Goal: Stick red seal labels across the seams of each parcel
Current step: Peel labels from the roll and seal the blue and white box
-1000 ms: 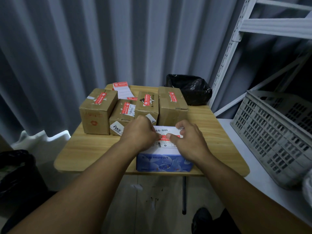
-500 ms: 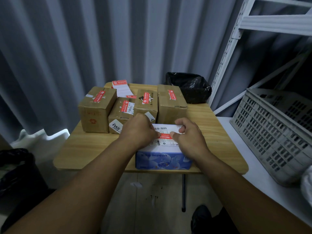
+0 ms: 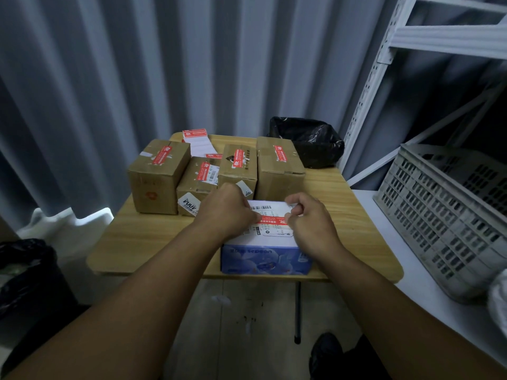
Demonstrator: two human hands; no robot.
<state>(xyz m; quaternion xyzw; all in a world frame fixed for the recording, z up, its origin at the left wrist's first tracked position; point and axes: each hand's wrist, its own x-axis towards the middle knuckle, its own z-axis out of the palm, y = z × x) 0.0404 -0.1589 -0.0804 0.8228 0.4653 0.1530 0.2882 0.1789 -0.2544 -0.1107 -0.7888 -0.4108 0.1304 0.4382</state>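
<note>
A blue and white parcel (image 3: 264,259) lies at the near edge of the wooden table (image 3: 142,237). Across its white top runs a red seal label (image 3: 271,219). My left hand (image 3: 226,211), fingers curled, holds the label's left end. My right hand (image 3: 312,222) pinches the right end between thumb and forefinger. Behind stand several brown cardboard boxes, each with a red label on top: a left box (image 3: 156,182), a low one (image 3: 196,185), a middle one (image 3: 238,168) and a right one (image 3: 278,165). A stack of labels (image 3: 195,139) lies behind them.
A black plastic bag (image 3: 307,141) sits at the table's far right corner. A grey plastic crate (image 3: 444,215) rests on a white surface to the right, under a white metal shelf frame (image 3: 367,86). A dark bin (image 3: 24,272) stands low on the left.
My right hand has slid a little to the right along the label, so more of the red strip shows between my hands. The parcel stays in place.
</note>
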